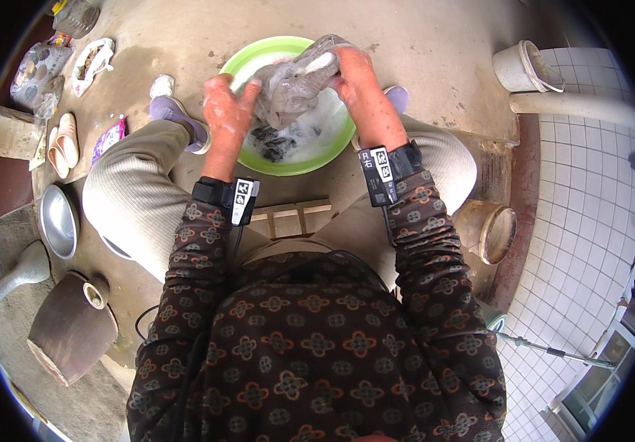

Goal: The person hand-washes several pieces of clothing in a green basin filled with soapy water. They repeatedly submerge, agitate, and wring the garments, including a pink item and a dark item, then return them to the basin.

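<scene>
A light green plastic basin [297, 168] of sudsy water stands on the floor between my feet. My right hand [359, 80] grips a wet grey cloth garment [289, 96] bunched over the basin. Against the cloth, by the right fingers, lies a white oblong piece [317, 63], possibly soap. My left hand [226, 110] is at the basin's left side with suds on its skin. Its thumb is spread from the fingers and meets or nearly meets the cloth's left edge. Dark wet fabric [273, 145] lies in the foam below.
On the left are pale slippers [63, 145], a purple packet [108, 141], a metal bowl [58, 221] and a brown jar [74, 329]. A white bucket [522, 66] stands far right. Beside my right leg is another bucket [488, 232], near a tiled wall [582, 221].
</scene>
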`<action>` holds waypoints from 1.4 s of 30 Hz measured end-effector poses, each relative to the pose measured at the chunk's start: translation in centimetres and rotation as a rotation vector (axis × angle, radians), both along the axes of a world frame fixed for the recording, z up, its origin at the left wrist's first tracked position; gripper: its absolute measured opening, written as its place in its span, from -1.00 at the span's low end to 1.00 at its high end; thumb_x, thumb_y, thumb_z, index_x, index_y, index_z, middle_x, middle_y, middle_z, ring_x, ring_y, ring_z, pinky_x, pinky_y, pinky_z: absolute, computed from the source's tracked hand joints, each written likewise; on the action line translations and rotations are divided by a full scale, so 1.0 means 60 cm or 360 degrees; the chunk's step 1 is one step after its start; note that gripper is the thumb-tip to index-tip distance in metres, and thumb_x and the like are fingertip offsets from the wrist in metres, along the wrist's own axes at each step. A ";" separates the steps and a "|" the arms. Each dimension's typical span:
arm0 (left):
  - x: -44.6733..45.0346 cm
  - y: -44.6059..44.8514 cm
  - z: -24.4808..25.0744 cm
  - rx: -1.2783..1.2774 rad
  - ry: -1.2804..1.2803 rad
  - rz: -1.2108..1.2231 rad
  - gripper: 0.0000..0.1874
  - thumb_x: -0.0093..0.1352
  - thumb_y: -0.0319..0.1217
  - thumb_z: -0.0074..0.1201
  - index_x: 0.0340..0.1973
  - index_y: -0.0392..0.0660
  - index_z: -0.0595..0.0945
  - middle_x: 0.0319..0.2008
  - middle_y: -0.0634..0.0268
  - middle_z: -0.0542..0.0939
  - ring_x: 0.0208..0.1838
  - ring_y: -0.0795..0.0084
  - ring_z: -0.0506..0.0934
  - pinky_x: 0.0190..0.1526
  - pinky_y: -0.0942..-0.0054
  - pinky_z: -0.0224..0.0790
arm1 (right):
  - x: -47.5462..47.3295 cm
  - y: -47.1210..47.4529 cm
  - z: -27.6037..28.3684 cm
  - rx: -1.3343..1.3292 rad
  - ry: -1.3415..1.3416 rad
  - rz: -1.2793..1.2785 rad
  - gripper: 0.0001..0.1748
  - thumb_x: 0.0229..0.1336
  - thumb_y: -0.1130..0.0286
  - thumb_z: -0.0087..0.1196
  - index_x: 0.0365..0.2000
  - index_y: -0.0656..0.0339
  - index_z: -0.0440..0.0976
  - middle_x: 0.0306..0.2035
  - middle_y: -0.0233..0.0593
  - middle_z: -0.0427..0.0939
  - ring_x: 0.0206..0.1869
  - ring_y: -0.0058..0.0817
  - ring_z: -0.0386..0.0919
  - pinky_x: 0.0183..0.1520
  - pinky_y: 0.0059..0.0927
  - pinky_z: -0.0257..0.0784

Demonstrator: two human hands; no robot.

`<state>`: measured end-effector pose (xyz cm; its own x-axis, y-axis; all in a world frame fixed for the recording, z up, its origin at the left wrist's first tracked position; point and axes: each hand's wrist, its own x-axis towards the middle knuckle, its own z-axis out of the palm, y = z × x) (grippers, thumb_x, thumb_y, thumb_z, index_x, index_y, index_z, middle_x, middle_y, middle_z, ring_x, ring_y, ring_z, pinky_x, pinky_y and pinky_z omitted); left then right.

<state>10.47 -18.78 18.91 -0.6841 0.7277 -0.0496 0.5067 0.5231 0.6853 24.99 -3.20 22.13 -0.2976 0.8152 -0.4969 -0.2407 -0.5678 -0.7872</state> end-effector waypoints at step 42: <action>-0.049 0.035 0.113 0.0686 -0.1622 0.0565 -0.57 0.48 -0.17 -0.15 -0.08 -0.35 0.54 -0.12 0.10 0.61 -0.05 0.24 0.57 0.07 0.28 0.40 | 0.031 -0.053 -0.071 0.0902 -0.0701 0.0303 -0.51 -0.02 0.37 0.08 -0.04 0.37 0.36 -0.24 0.10 0.58 -0.11 -0.15 0.55 -0.04 -0.32 0.41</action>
<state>7.54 -16.65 25.69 -0.6387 0.5937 -0.4895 -0.5105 0.1490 0.8469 26.82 -6.41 17.88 -0.3295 0.9363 -0.1211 0.2268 -0.0460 -0.9729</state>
